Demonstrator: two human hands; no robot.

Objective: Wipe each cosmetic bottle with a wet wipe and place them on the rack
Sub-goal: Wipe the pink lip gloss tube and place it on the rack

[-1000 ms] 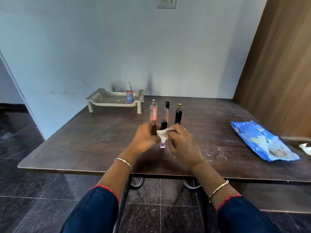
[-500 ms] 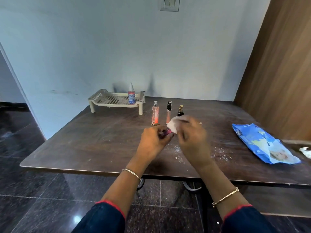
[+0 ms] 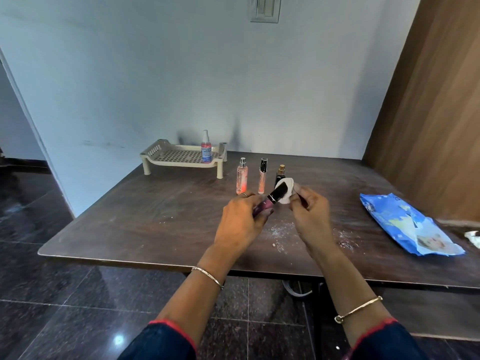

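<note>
My left hand (image 3: 240, 224) grips a purple bottle (image 3: 270, 201) with a black cap, tilted so the cap points up and right. My right hand (image 3: 310, 214) holds a white wet wipe (image 3: 285, 193) pressed against that cap. Behind the hands three bottles stand upright on the table: a pink spray bottle (image 3: 242, 179), a slim peach tube with a black cap (image 3: 262, 179) and a dark bottle with a gold cap (image 3: 280, 174), partly hidden by the wipe. A beige rack (image 3: 176, 157) at the back left carries a pink spray bottle with a blue label (image 3: 206, 149).
A blue wet-wipe pack (image 3: 407, 226) lies at the right of the dark wooden table (image 3: 155, 211). A crumpled white wipe (image 3: 474, 236) lies at the far right edge. White crumbs are scattered under my hands. A wooden panel stands on the right.
The purple bottle went from upright to tilted, cap up and right. My right hand drew the wipe up from the body to the black cap, which now shows.
</note>
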